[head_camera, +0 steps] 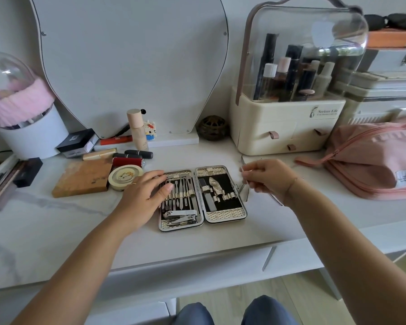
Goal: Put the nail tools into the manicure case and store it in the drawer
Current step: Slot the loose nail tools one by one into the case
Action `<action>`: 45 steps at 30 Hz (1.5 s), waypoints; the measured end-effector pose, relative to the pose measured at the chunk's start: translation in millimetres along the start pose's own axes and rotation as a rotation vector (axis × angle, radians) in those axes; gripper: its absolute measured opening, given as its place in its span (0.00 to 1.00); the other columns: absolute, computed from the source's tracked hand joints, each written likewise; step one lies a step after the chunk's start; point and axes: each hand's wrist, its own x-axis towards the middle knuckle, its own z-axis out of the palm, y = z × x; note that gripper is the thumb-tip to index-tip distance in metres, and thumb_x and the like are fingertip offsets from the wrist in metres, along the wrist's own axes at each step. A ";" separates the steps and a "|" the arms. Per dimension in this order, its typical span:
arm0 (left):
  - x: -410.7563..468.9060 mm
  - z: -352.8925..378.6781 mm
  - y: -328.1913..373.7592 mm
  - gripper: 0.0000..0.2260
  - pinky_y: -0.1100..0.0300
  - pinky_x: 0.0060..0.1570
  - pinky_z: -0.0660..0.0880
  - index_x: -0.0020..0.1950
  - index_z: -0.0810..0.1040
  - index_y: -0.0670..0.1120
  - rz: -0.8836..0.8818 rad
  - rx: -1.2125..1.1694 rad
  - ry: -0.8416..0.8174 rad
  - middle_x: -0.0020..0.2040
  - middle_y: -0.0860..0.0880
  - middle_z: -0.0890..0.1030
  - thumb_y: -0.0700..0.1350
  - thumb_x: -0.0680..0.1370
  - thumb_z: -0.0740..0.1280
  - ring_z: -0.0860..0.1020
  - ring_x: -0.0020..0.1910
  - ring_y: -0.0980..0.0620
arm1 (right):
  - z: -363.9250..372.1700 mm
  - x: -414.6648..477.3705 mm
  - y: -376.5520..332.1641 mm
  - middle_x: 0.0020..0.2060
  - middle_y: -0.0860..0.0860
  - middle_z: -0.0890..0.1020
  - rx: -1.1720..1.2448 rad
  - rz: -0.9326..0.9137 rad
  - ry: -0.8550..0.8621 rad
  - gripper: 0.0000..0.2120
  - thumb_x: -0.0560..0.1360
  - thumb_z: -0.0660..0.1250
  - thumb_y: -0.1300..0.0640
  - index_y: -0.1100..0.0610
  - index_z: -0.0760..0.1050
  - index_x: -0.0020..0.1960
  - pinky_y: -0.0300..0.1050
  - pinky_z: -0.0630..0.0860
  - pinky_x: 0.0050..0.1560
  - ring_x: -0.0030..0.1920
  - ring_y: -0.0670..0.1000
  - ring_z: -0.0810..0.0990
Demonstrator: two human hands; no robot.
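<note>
Dressing table (220, 238) | your left hand (143, 195) is pressing flat-fingered on the case (223, 215), steadying it | right hand (265, 178) is pinching a tool (245, 191) for slotting

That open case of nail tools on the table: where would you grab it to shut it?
Take the manicure case by the outer rim of its right half, coming from the right. It lies open like a book, hinge down the middle, and the left hand rests on the left half, so the right half is free to fold over.
</note>
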 end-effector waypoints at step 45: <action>1.7 -0.2 -1.2 0.30 0.59 0.67 0.57 0.69 0.70 0.46 0.009 0.027 -0.008 0.70 0.54 0.68 0.62 0.73 0.53 0.63 0.69 0.53 | 28.6 21.0 -23.2 0.22 0.52 0.75 -0.534 0.112 -0.031 0.08 0.69 0.71 0.58 0.63 0.79 0.35 0.37 0.64 0.26 0.23 0.50 0.65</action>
